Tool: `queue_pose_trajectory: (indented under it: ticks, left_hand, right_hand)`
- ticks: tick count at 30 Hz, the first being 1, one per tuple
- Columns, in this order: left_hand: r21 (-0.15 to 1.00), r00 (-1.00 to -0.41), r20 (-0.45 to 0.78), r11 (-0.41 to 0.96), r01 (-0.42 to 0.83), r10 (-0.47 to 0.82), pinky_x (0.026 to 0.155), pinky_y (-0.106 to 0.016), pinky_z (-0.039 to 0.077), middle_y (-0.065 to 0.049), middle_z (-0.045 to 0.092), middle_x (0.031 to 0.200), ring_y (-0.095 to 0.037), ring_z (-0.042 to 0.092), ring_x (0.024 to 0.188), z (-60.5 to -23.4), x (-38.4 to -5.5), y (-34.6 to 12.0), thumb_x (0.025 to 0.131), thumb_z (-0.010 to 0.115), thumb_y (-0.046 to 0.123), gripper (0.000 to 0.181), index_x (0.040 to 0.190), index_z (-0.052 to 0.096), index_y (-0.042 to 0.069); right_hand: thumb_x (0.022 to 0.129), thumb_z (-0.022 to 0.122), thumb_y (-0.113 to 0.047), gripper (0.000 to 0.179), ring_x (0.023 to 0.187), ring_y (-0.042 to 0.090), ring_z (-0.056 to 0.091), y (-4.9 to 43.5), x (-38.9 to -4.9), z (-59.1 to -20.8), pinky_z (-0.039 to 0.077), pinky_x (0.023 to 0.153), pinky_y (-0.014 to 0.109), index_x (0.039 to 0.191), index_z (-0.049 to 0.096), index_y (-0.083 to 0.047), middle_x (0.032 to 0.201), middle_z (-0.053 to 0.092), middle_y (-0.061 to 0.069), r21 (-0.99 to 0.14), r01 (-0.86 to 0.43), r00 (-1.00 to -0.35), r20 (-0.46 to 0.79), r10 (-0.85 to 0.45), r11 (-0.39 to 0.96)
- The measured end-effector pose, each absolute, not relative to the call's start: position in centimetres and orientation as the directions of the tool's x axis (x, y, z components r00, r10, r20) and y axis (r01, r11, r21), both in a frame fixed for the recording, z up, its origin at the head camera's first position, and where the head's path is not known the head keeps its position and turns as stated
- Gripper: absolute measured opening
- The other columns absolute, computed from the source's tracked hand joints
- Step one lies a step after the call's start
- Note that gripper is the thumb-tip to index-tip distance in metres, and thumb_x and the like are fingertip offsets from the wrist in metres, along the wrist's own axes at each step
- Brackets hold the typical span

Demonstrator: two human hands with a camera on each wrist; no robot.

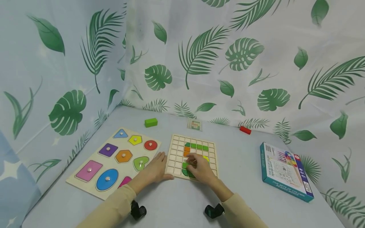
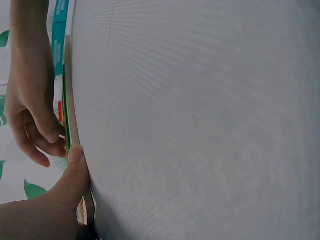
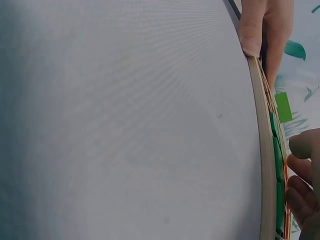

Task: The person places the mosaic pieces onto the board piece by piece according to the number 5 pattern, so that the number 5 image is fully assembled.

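A square wooden grid board (image 1: 174,153) lies in the middle of the table. Green tiles (image 1: 199,146), orange tiles (image 1: 186,151) and a yellow tile (image 1: 206,158) sit in its cells, with more green tiles (image 1: 185,172) at the near side. My left hand (image 1: 155,169) rests along the board's left edge, fingers straight, thumb against the near corner. Over the board bends my right hand (image 1: 201,167), its loosely curled fingers at the tiles and partly covering them. In the right wrist view, nothing shows between the thumb and fingers of the right hand (image 3: 306,175).
Left of the grid board lies a knobbed shape puzzle (image 1: 94,155). Behind stand a green block (image 1: 150,122), a small pattern card (image 1: 195,124) and a red block (image 1: 245,130). A teal-edged box (image 1: 286,171) lies at the right. Leaf-printed curtains enclose the table.
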State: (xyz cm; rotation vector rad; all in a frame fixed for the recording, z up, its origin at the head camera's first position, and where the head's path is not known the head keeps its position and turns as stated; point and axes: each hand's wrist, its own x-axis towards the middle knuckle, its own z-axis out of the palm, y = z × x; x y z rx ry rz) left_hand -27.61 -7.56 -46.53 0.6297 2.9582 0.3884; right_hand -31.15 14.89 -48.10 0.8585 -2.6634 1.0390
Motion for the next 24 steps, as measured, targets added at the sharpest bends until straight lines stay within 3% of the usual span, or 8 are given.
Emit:
queue_pose_trajectory:
  ticks: [10, 17, 24]
  left_hand:
    - [0.233, -0.900, -0.041, 0.880, 0.414, 0.434, 0.113, -0.039, 0.022, -0.028, 0.030, 0.146, -0.036, 0.025, 0.137, -46.4, -28.2, -7.4, 0.085, 0.062, 0.054, 0.090, 0.138, 0.034, -0.013]
    - [0.259, -0.915, -0.068, 0.892, 0.370, 0.399, 0.113, -0.039, 0.022, -0.026, 0.029, 0.147, -0.035, 0.024, 0.138, -46.6, -28.9, -8.1, 0.083, 0.065, 0.052, 0.091, 0.139, 0.033, -0.012]
    - [0.295, -0.913, -0.094, 0.887, 0.355, 0.397, 0.113, -0.040, 0.022, -0.025, 0.026, 0.148, -0.035, 0.022, 0.139, -47.8, -29.5, -8.8, 0.083, 0.065, 0.053, 0.091, 0.141, 0.032, -0.009]
  right_hand:
    - [0.084, 0.069, -0.003, 0.033, 0.099, 0.025, 0.058, 18.0, -30.8, -47.1, 0.051, 0.084, 0.042, 0.116, 0.059, 0.004, 0.106, 0.063, 0.013, -0.535, -0.527, -0.849, 0.372, -0.376, 0.661]
    - [0.080, 0.070, 0.001, 0.032, 0.097, 0.029, 0.059, 20.7, -31.2, -47.2, 0.052, 0.081, 0.045, 0.111, 0.060, 0.005, 0.104, 0.064, 0.014, -0.461, -0.542, -0.827, 0.439, -0.350, 0.702]
    - [0.081, 0.069, 0.001, 0.031, 0.096, 0.033, 0.058, 23.8, -31.0, -48.9, 0.051, 0.080, 0.047, 0.110, 0.060, 0.007, 0.105, 0.062, 0.018, -0.460, -0.462, -0.867, 0.415, -0.276, 0.758]
